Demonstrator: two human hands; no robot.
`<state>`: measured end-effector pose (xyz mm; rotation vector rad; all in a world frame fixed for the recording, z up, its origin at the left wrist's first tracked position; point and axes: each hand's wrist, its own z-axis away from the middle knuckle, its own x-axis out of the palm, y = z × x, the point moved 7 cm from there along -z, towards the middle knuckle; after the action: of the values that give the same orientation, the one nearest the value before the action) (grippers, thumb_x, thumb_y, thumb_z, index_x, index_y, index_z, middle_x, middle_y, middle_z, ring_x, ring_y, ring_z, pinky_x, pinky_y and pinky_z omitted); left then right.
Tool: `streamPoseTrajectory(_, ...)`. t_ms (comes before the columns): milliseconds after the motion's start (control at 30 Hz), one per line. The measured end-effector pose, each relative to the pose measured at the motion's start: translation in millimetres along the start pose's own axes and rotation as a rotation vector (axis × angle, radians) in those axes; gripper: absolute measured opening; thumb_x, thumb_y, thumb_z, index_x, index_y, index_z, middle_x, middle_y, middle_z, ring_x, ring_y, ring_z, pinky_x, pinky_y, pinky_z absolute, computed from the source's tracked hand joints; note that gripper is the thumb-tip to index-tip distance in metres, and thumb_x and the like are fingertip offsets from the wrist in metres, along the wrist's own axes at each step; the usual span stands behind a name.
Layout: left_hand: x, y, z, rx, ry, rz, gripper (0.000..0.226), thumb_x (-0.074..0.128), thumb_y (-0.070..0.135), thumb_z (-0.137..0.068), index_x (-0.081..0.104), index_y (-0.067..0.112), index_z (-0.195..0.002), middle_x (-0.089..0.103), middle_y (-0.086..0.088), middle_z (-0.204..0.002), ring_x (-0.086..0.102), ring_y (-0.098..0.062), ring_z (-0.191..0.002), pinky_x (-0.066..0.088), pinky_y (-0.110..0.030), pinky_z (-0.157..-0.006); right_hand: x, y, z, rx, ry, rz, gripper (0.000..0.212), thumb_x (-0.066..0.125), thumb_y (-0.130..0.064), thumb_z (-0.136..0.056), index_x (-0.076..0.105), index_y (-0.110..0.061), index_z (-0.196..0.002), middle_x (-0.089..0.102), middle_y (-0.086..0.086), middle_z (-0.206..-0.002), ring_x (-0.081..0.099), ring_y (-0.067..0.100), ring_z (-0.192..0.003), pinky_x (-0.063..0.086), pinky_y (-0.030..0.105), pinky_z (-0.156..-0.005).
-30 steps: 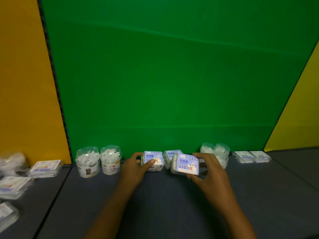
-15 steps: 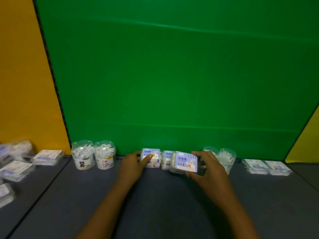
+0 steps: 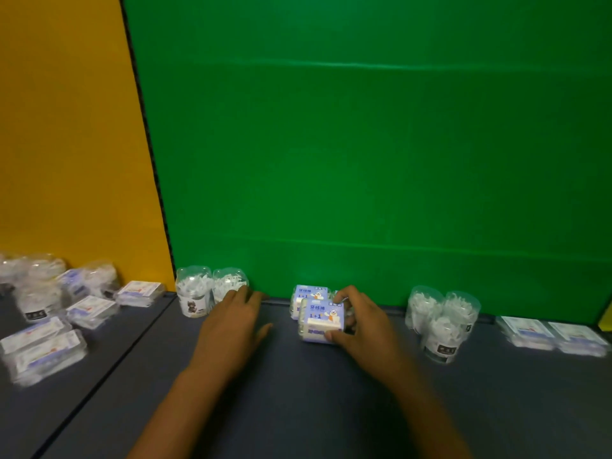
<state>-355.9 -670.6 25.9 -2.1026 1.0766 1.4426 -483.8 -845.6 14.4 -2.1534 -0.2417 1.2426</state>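
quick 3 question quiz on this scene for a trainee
1. True or false: the right hand grips a blue box.
2. Which hand holds nothing? A left hand B right hand
3. Fill in: the wall behind the blue box is ____.
Key: 1 true; 2 A; 3 green.

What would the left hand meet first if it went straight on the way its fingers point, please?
Probably the clear tub, the right one of the pair ahead; the left hand is almost at it, contact unclear.
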Motion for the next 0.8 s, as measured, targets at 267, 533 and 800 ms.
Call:
streamPoseTrajectory(267, -6.7, -22.8, 22.4, -0.044, -0.011, -0.009, 0.050, 0.059, 0.049, -0.086, 0.047, 0.028, -0.131, 0.048, 0.003, -0.131, 0.050, -0.016, -0.115, 0.048, -0.028, -0.090, 32.1, -4.5, -4.6, -0.007, -0.087, 0.047, 0.034, 0.073, -0.029, -0.083, 0.046, -0.034, -0.101, 0.048, -0.007, -0.092, 0.048, 0.003, -0.072, 0.038, 0.020, -0.061)
streamPoseTrajectory(533, -22.5, -45.6, 40.1, -0.078, -0.012, 0.013, 0.049, 0.057, 0.049, -0.087, 0.047, 0.028, -0.130, 0.047, 0.003, -0.135, 0.050, -0.015, -0.117, 0.050, -0.029, -0.090, 22.9, -26.6, 0.6, 0.000, -0.061, 0.259, 0.032, 0.068, -0.039, -0.086, 0.048, -0.031, -0.110, 0.042, -0.006, -0.117, 0.050, 0.016, -0.107, 0.047, 0.034, -0.082)
streamPoseTrajectory(800, -64.3, -101.1, 79.8, -0.092, 0.005, 0.018, 0.047, 0.055, 0.048, -0.088, 0.047, 0.030, -0.131, 0.047, 0.002, -0.134, 0.048, -0.017, -0.119, 0.047, -0.030, -0.092, 42.7, -109.1, 7.3, -0.083, -0.009, 0.404, 0.046, 0.055, -0.047, -0.093, 0.043, -0.025, -0.131, 0.045, -0.003, -0.128, 0.044, 0.019, -0.121, 0.044, 0.034, -0.092)
